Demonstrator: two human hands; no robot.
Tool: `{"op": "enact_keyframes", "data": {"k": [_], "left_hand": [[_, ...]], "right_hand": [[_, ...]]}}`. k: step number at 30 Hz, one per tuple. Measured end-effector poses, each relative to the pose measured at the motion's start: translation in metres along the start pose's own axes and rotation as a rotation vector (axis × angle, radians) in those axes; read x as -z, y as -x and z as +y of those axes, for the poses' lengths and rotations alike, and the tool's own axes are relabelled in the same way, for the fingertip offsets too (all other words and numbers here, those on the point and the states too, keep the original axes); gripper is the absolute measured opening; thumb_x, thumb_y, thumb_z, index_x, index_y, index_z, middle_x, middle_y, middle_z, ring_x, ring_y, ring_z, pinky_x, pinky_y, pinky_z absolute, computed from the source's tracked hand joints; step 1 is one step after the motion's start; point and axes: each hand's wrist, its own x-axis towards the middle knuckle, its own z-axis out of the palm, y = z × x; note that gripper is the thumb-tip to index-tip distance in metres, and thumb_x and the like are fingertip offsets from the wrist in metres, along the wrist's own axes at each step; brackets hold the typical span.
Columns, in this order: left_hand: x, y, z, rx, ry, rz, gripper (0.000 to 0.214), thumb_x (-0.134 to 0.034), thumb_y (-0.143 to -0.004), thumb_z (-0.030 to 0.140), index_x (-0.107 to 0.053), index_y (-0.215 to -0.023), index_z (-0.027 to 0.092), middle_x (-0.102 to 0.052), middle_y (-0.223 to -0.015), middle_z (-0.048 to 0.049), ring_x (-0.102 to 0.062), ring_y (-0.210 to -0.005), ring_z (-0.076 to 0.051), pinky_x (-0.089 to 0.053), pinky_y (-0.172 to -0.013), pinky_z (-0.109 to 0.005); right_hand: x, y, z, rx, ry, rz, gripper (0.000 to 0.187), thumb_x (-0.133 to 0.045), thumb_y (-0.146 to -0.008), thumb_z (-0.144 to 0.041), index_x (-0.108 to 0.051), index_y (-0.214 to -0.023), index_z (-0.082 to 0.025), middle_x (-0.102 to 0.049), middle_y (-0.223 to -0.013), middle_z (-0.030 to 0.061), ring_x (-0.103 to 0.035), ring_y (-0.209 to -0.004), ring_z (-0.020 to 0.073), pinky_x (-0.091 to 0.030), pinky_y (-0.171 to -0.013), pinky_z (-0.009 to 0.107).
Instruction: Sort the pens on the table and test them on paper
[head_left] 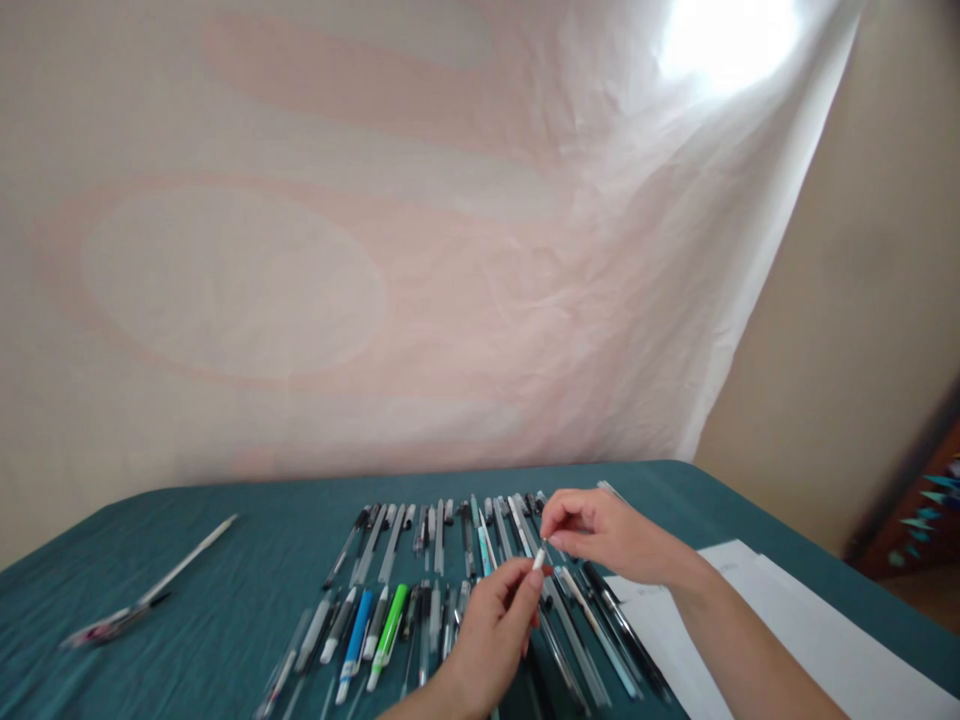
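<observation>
My left hand (pixel 495 630) is closed, thumb and forefinger pinching a short white pen part (pixel 539 558) whose end points up. Most of that piece is hidden by the fingers. Just above it my right hand (pixel 589 525) has its thumb and forefinger pressed together; whatever is between them is too small to make out. Both hands hover over rows of pens. In the near row lie a green pen (pixel 388 632) and a blue pen (pixel 356 640), and a black pen (pixel 622 620) rests at the right side, below my right hand.
White paper sheets (pixel 780 620) lie to the right, partly under my right forearm. On the left of the dark green cloth (pixel 225 590) rests a long thin white stick-like thing (pixel 176 570), blurred at its near end. A pale sheet (pixel 450 250) hangs behind the table.
</observation>
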Motion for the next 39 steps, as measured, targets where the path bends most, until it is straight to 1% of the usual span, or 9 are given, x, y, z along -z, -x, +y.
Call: {"op": "enact_keyframes", "data": {"k": [4,11,15,22,30,35,37,39], "left_hand": [[0.002,0.000,0.003,-0.035,-0.057,0.014,0.036,-0.040,-0.083,0.044,-0.059,-0.099,0.017,-0.044,-0.059,0.0040,-0.039,-0.052,-0.008,-0.030,-0.048,-0.019],[0.004,0.000,0.006,-0.118,-0.141,0.072,0.036,-0.041,-0.083,0.041,-0.061,-0.100,0.017,-0.055,-0.072,-0.0006,-0.046,-0.067,-0.013,-0.035,-0.062,-0.022],[0.005,-0.002,0.004,-0.128,-0.162,0.091,0.035,-0.041,-0.083,0.040,-0.061,-0.101,0.018,-0.057,-0.075,-0.0016,-0.047,-0.068,-0.013,-0.036,-0.063,-0.022],[0.008,-0.003,0.006,-0.155,-0.252,0.115,0.030,-0.042,-0.082,0.038,-0.063,-0.090,0.017,-0.057,-0.075,-0.0024,-0.047,-0.068,-0.014,-0.035,-0.061,-0.022],[0.009,-0.004,0.007,-0.178,-0.366,0.080,0.031,-0.039,-0.084,0.035,-0.063,-0.081,0.018,-0.050,-0.067,-0.0008,-0.044,-0.064,-0.013,-0.031,-0.058,-0.022],[0.008,-0.003,0.010,-0.188,-0.403,0.080,0.032,-0.038,-0.084,0.036,-0.063,-0.077,0.018,-0.049,-0.064,-0.0006,-0.044,-0.064,-0.013,-0.030,-0.058,-0.022],[0.008,-0.002,0.010,-0.195,-0.417,0.078,0.031,-0.038,-0.084,0.035,-0.064,-0.078,0.018,-0.050,-0.065,-0.0008,-0.044,-0.064,-0.013,-0.030,-0.059,-0.022],[0.007,-0.002,0.009,-0.201,-0.423,0.068,0.030,-0.039,-0.084,0.034,-0.064,-0.080,0.019,-0.051,-0.066,-0.0011,-0.045,-0.064,-0.013,-0.030,-0.059,-0.022]], "right_hand": [[0.000,0.002,-0.002,-0.016,0.021,-0.055,0.009,-0.052,-0.077,-0.017,-0.060,-0.081,-0.016,-0.059,-0.076,0.0000,-0.052,-0.066,0.0109,-0.041,-0.061,0.021],[0.000,0.003,-0.006,-0.032,0.019,-0.054,0.011,-0.053,-0.076,-0.020,-0.061,-0.083,-0.015,-0.061,-0.075,0.0009,-0.053,-0.066,0.0114,-0.042,-0.060,0.021],[-0.001,0.003,-0.008,-0.021,0.078,-0.019,0.011,-0.053,-0.076,-0.019,-0.062,-0.081,-0.016,-0.063,-0.077,0.0013,-0.055,-0.068,0.0127,-0.043,-0.063,0.022],[-0.006,0.003,-0.009,-0.011,0.156,0.032,0.011,-0.052,-0.076,-0.019,-0.063,-0.079,-0.017,-0.064,-0.076,0.0013,-0.056,-0.069,0.0136,-0.042,-0.064,0.023],[-0.009,0.005,-0.009,0.012,0.200,0.009,0.013,-0.049,-0.078,-0.019,-0.061,-0.080,-0.017,-0.063,-0.076,0.0005,-0.054,-0.067,0.0128,-0.039,-0.061,0.021],[-0.012,0.004,-0.005,0.021,0.251,-0.013,0.016,-0.045,-0.081,-0.022,-0.060,-0.078,-0.018,-0.057,-0.066,-0.0023,-0.047,-0.059,0.0105,-0.035,-0.055,0.019],[-0.015,0.002,-0.002,-0.007,0.230,-0.024,0.017,-0.043,-0.083,-0.024,-0.058,-0.079,-0.018,-0.054,-0.060,-0.0035,-0.045,-0.054,0.0095,-0.033,-0.051,0.019],[-0.016,0.001,0.002,-0.055,0.170,-0.042,0.017,-0.042,-0.084,-0.027,-0.056,-0.084,-0.018,-0.053,-0.057,-0.0041,-0.045,-0.051,0.0092,-0.032,-0.048,0.019]]}}
